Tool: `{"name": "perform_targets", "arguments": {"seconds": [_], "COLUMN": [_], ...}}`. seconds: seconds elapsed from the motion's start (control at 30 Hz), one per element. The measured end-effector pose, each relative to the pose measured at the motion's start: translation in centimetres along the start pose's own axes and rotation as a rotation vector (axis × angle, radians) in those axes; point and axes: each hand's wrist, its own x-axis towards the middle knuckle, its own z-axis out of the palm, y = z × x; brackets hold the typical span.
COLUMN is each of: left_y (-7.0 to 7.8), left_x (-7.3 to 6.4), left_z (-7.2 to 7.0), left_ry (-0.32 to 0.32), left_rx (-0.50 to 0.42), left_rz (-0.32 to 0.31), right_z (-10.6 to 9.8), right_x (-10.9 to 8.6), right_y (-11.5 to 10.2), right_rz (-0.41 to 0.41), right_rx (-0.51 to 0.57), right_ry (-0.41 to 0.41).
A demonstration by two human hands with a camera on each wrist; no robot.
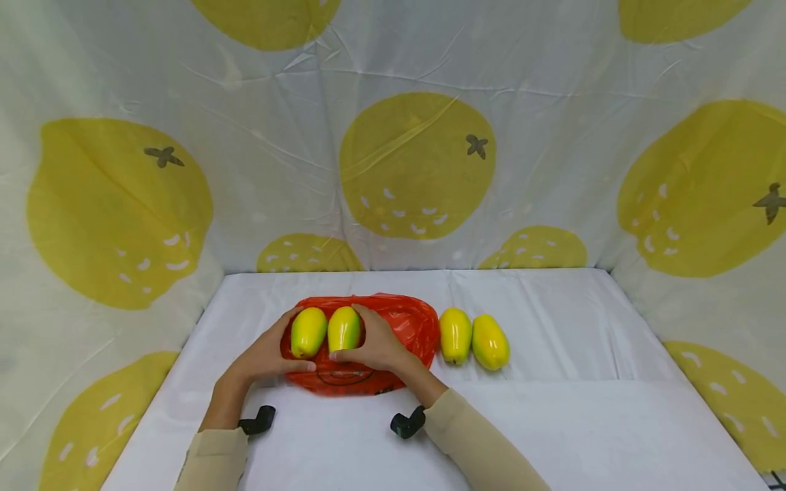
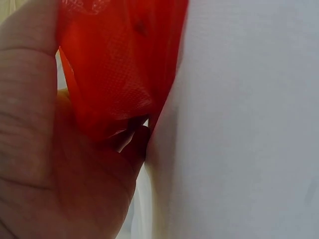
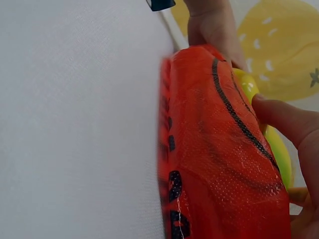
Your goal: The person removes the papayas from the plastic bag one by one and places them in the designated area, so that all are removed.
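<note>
A red plastic bag (image 1: 413, 326) lies spread on the white table, with a yellow-green mango (image 1: 309, 333) at its left and a second mango (image 1: 344, 329) beside it. My left hand (image 1: 263, 354) curls round the bag's left side next to the first mango. Red plastic lies between its thumb and fingers in the left wrist view. With thumb in front and fingers behind, my right hand (image 1: 381, 346) grips the second mango. The right wrist view shows the bag's printed front (image 3: 219, 144) raised from the table, partly hiding both mangoes.
Two more mangoes, a left one (image 1: 455, 335) and a right one (image 1: 490, 342), lie side by side just right of the bag. White cloth covers the table (image 1: 583, 423). A lemon-patterned curtain (image 1: 552, 157) rises behind and at both sides.
</note>
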Motion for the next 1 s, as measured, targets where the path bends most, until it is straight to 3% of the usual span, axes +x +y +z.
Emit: {"name": "perform_targets", "arguments": {"seconds": [0.57,1.0], "left_y": [0.2,0.2], "left_x": [0.0,-0.1], "left_z": [0.0,0.0], "left_ry": [-0.008,-0.009], "left_rx": [0.003,0.008], "left_rz": [-0.012,-0.011], "right_z": [-3.2,-6.4], "right_x": [-1.8,-3.2], "right_y": [-0.5,-0.1], "right_rz": [-0.009,-0.051], "right_rx": [0.113,0.081], "right_ry": [-0.012,0.009]}}
